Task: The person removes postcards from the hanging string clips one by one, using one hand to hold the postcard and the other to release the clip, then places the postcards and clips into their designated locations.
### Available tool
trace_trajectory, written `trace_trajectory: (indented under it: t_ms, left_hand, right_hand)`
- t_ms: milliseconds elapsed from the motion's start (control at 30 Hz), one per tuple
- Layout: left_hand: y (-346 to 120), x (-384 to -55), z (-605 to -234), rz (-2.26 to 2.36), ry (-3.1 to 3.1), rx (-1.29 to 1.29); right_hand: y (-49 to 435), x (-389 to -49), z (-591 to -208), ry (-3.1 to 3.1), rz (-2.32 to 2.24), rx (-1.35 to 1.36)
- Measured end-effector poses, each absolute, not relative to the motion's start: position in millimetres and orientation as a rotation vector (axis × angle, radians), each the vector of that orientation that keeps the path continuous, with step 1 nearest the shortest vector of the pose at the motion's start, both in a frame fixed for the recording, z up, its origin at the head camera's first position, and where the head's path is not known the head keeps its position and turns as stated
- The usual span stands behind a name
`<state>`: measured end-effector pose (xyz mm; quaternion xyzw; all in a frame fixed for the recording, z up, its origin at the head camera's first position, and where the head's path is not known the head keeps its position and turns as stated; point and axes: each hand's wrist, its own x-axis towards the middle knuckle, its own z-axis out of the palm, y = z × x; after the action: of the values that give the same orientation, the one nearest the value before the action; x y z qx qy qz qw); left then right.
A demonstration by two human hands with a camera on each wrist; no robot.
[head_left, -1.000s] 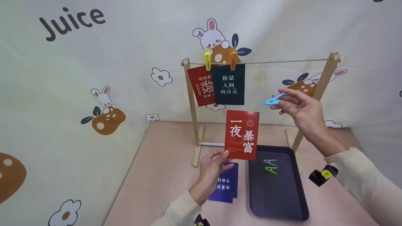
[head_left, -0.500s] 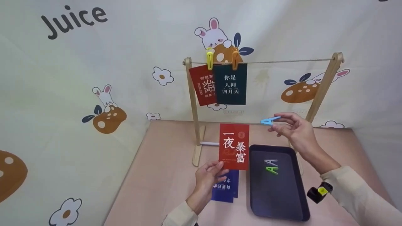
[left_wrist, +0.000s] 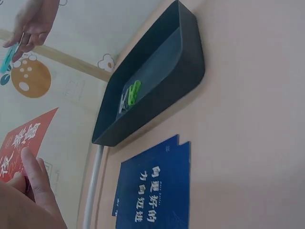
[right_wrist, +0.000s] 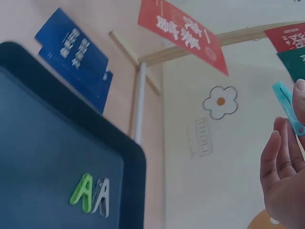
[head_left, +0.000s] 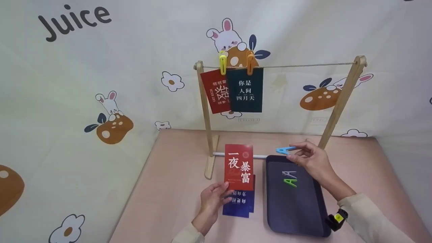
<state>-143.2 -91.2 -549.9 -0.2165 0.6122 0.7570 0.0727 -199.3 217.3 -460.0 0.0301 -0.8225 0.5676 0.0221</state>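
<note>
Pink surface (head_left: 145, 202), wooden rack (head_left: 341, 104) standing on it. Dark tray (head_left: 293, 212) on the surface, blue cards (head_left: 236, 212) just left of it. Left hand (head_left: 210, 200): fingers gripping red card (head_left: 239, 168) by lower left corner, raised off the surface. Right hand (head_left: 312, 163): fingers pinching light-blue clip (head_left: 282, 149) in the air, apart from that card. Yellow clip (head_left: 223, 57), orange clip (head_left: 250, 57) on the rack's cord (head_left: 303, 65); green clip (head_left: 291, 182), grey clip (head_left: 289, 173) in tray.

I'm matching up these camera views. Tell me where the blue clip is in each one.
Head: blue clip right of centre, pinched by the right hand.
Left wrist: blue clip near the left edge, upper part.
Right wrist: blue clip near the right edge, about mid-height.
Shared landmark: green clip in the dark tray.
</note>
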Motion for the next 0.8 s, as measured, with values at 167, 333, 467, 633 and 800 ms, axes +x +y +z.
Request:
trace_trajectory:
  t_ms: [167, 333, 467, 633, 800]
  left_hand:
    - [-91, -139, -569, 2.260, 1.856, -0.726]
    - [-89, -136, -581, 2.257, 1.849, -0.757]
    - [-90, -132, -588, 2.238, 1.881, -0.796]
    - [-91, -126, -596, 2.205, 1.911, -0.835]
    - [-88, -123, -601, 2.124, 1.978, -0.902]
  right_hand:
    - [222, -198, -486, -2.585, 1.769, 0.055]
    - [225, -193, -509, -2.634, 1.741, -0.016]
    - [225, -191, -525, -2.722, 1.628, -0.032]
    - [224, -189, -548, -2.789, 1.459, -0.013]
    - [224, -184, -567, -2.838, 1.309, -0.004]
